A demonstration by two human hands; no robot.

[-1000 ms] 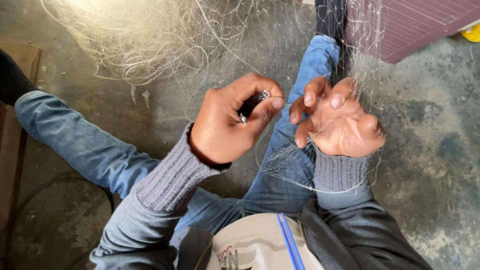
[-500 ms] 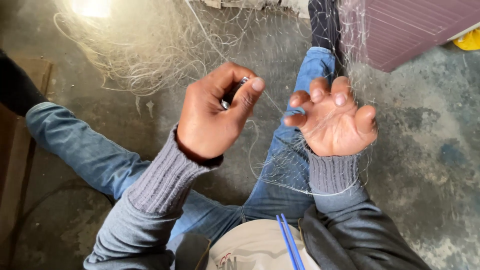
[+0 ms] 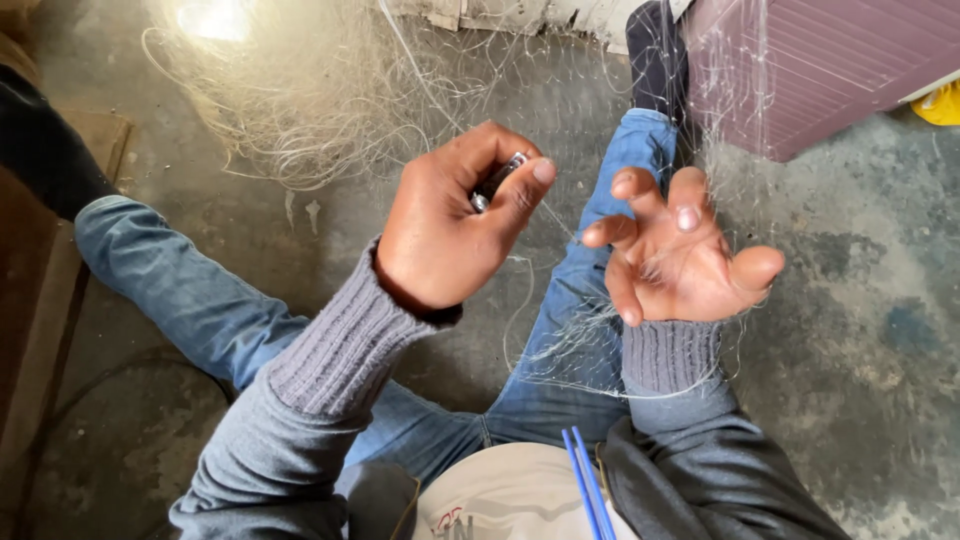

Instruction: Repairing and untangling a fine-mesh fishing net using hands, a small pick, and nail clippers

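My left hand (image 3: 440,240) is raised in a fist, pinching a small dark tool (image 3: 497,180) with a metal tip between thumb and forefinger. My right hand (image 3: 680,265) is beside it, a little apart, palm toward me and fingers spread. Fine pale strands of a fishing net (image 3: 575,350) hang over those fingers and around the grey cuff. A thin line runs between the two hands. More of the net lies heaped (image 3: 320,110) on the concrete floor ahead.
I sit on a grey concrete floor with my jeans-clad legs (image 3: 170,290) stretched out. A purple ribbed box (image 3: 820,70) stands at top right, with something yellow (image 3: 940,100) beside it. A wooden board (image 3: 40,330) lies at the left. A white item with blue strips (image 3: 585,490) rests in my lap.
My left hand has lifted and pulled away to the left with the tool. My right hand's fingers have spread wider, and the gap between the hands has grown.
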